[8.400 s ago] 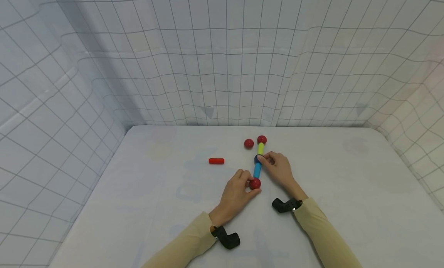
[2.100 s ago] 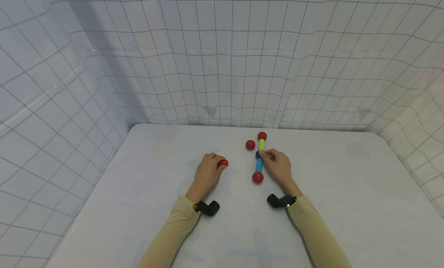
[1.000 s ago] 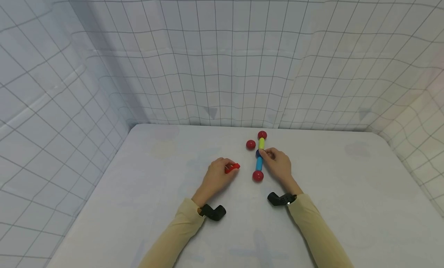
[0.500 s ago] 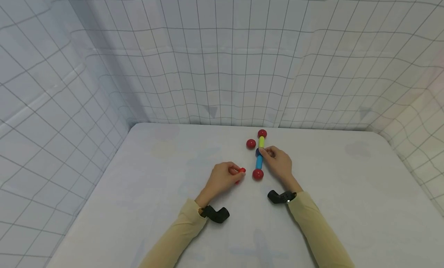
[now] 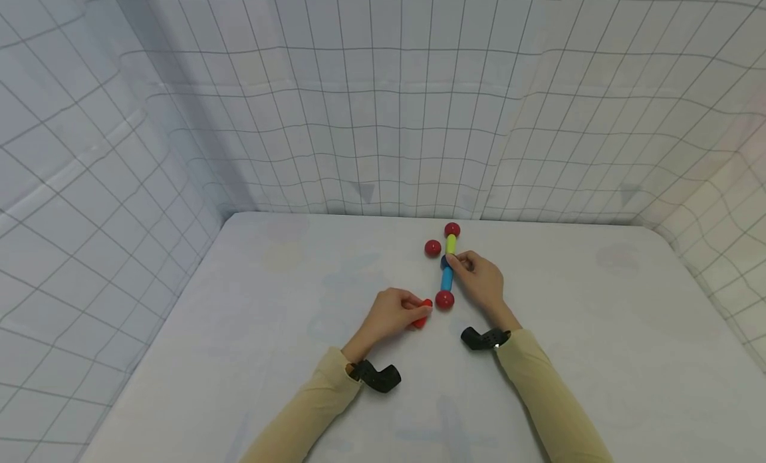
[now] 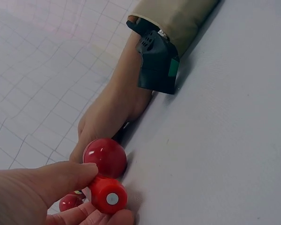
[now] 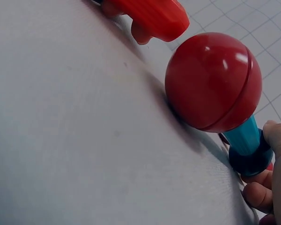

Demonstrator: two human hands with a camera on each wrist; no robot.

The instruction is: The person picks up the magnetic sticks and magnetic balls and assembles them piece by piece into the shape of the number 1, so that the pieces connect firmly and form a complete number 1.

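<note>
My left hand (image 5: 387,314) pinches a red magnetic rod (image 5: 421,322) between thumb and fingers, just left of the near red ball (image 5: 445,300). A round silver disc shows on the rod's end in the left wrist view. My right hand (image 5: 482,283) pinches the dark blue ball (image 5: 445,263) midway along a straight chain. From that ball a light blue rod (image 5: 447,279) runs to the near red ball, and a yellow-green rod (image 5: 451,244) runs to the far red ball (image 5: 452,230). In the right wrist view the red rod's tip (image 7: 175,26) stands close to the near ball, with a gap between.
A loose red ball (image 5: 433,248) lies left of the chain's far end. Everything rests on a white-covered table (image 5: 251,316), with a white gridded cloth (image 5: 383,117) hanging behind and at the sides. Each wrist wears a black camera mount (image 5: 378,378).
My left hand has let go of the near red ball, picked up the red rod from the table, turned it and carried it right, beside that ball. My right hand keeps its hold.
</note>
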